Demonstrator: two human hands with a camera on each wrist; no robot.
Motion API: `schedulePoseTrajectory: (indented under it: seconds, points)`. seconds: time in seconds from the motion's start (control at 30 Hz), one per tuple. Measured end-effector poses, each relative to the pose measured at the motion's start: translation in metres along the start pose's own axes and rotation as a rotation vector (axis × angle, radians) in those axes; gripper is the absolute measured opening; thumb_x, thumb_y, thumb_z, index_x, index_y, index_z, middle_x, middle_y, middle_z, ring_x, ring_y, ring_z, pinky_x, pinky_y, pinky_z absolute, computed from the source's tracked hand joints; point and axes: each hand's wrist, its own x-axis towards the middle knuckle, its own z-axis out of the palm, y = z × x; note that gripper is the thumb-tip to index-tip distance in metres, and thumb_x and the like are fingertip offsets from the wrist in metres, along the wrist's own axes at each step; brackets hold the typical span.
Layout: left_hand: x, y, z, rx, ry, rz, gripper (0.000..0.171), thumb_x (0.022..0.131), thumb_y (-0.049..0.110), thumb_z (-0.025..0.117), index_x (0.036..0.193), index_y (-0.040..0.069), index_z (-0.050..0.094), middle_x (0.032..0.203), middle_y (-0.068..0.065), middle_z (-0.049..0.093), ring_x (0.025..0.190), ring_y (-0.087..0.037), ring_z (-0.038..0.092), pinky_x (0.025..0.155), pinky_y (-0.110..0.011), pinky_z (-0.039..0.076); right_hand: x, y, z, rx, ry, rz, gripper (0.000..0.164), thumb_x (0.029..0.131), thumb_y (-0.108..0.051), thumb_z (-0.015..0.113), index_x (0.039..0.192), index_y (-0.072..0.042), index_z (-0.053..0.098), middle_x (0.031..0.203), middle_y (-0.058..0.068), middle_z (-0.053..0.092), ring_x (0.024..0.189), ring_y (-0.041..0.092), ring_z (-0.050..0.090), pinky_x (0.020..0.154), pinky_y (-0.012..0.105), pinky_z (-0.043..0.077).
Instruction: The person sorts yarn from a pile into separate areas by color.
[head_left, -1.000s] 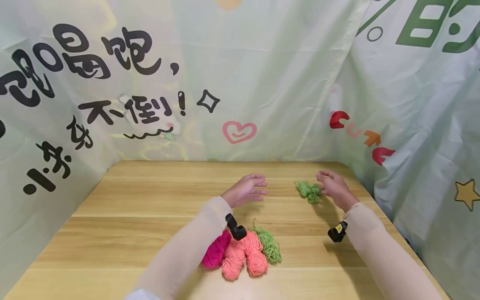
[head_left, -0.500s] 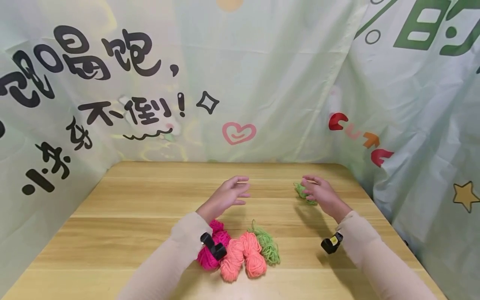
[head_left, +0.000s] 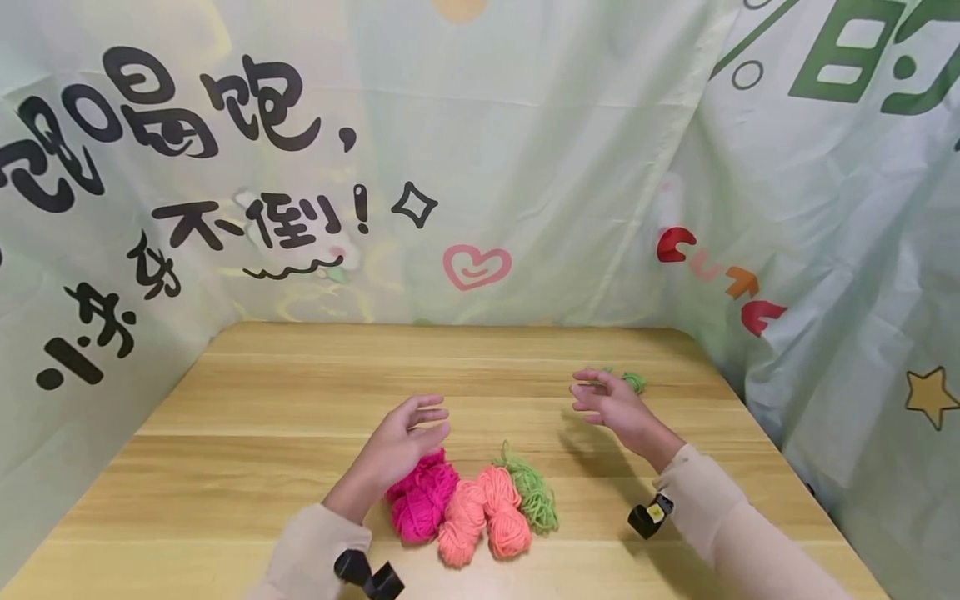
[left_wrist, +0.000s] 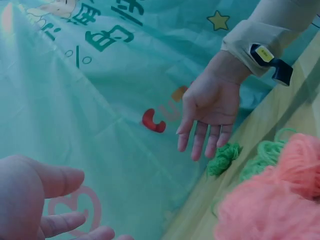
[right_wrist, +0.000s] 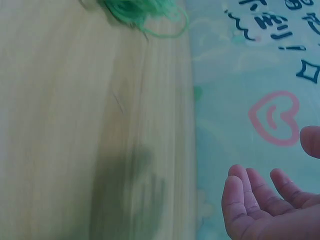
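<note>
My left hand hovers just beyond the magenta yarn skein, its fingers loosely extended and holding nothing. To the right of that skein lie two coral yarn skeins, a left one and a right one. A light green yarn skein lies against the right coral one. Farther back, my right hand is raised over the table with relaxed, spread fingers and nothing in them. It partly hides a small green yarn bundle in the head view. The right wrist view shows green yarn at its top edge.
The wooden table runs back to a printed cloth backdrop, which also hangs at both sides. Each sleeve carries a small black camera, a left one and a right one.
My left hand has drawn back toward me and to the left, uncovering the magenta skein. My right hand has shifted left and slightly nearer, passing in front of the small green bundle.
</note>
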Motion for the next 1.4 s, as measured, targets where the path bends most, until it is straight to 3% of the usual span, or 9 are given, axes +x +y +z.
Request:
schedulePoseTrajectory:
  seconds: [0.27, 0.47, 0.63, 0.87, 1.13, 1.4]
  points:
    - [-0.03, -0.02, -0.007, 0.002, 0.057, 0.022, 0.045, 0.095, 0.01, 0.063, 0.137, 0.003, 0.047, 0.131, -0.022, 0.054, 0.112, -0.035, 0.059, 0.09, -0.039, 0.052, -0.006, 0.003, 0.025, 0.015, -0.012, -0.006, 0.047, 0.1, -0.021, 0.056, 0.138, 0.003, 0.04, 0.133, 0.03, 0.046, 0.116, 0.043, 0.052, 0.097, 0.055, 0.044]
    - [-0.039, -0.034, -0.006, 0.254, 0.111, 0.104, 0.049, 0.091, 0.01, 0.067, 0.137, 0.005, 0.049, 0.126, -0.017, 0.059, 0.11, -0.032, 0.06, 0.091, -0.039, 0.051, -0.009, 0.006, 0.039, 0.041, -0.049, 0.009, 0.047, 0.098, -0.015, 0.058, 0.134, 0.009, 0.041, 0.125, 0.03, 0.05, 0.107, 0.041, 0.055, 0.091, 0.051, 0.049]
    - [-0.043, -0.043, -0.006, 0.432, 0.077, 0.184, 0.054, 0.088, 0.007, 0.071, 0.136, 0.002, 0.049, 0.122, -0.016, 0.06, 0.108, -0.032, 0.061, 0.091, -0.041, 0.051, -0.009, 0.012, 0.049, 0.05, -0.116, 0.028, 0.047, 0.095, -0.011, 0.061, 0.131, 0.012, 0.042, 0.113, 0.026, 0.053, 0.094, 0.034, 0.06, 0.082, 0.045, 0.054]
    - [-0.048, -0.048, -0.005, 0.601, 0.028, 0.204, 0.052, 0.083, 0.011, 0.076, 0.131, 0.005, 0.056, 0.117, -0.008, 0.063, 0.108, -0.026, 0.06, 0.094, -0.047, 0.048, -0.014, 0.019, 0.058, 0.039, -0.195, 0.059, 0.044, 0.093, -0.009, 0.063, 0.127, 0.013, 0.044, 0.105, 0.019, 0.056, 0.081, 0.024, 0.061, 0.07, 0.036, 0.054]
    - [-0.048, -0.053, -0.004, 0.661, 0.011, 0.234, 0.045, 0.079, 0.009, 0.079, 0.121, 0.01, 0.064, 0.122, -0.01, 0.062, 0.118, -0.037, 0.054, 0.1, -0.055, 0.041, -0.016, 0.018, 0.066, -0.031, -0.262, 0.083, 0.04, 0.091, -0.005, 0.065, 0.123, 0.011, 0.048, 0.102, 0.016, 0.055, 0.074, 0.018, 0.054, 0.061, 0.029, 0.048]
    - [-0.049, -0.054, -0.001, 0.685, -0.005, 0.224, 0.038, 0.077, 0.004, 0.078, 0.114, 0.008, 0.068, 0.119, -0.009, 0.064, 0.119, -0.036, 0.053, 0.101, -0.054, 0.04, -0.018, 0.015, 0.071, -0.158, -0.315, 0.063, 0.04, 0.087, -0.01, 0.072, 0.12, 0.004, 0.055, 0.104, 0.014, 0.056, 0.079, 0.02, 0.055, 0.06, 0.03, 0.047]
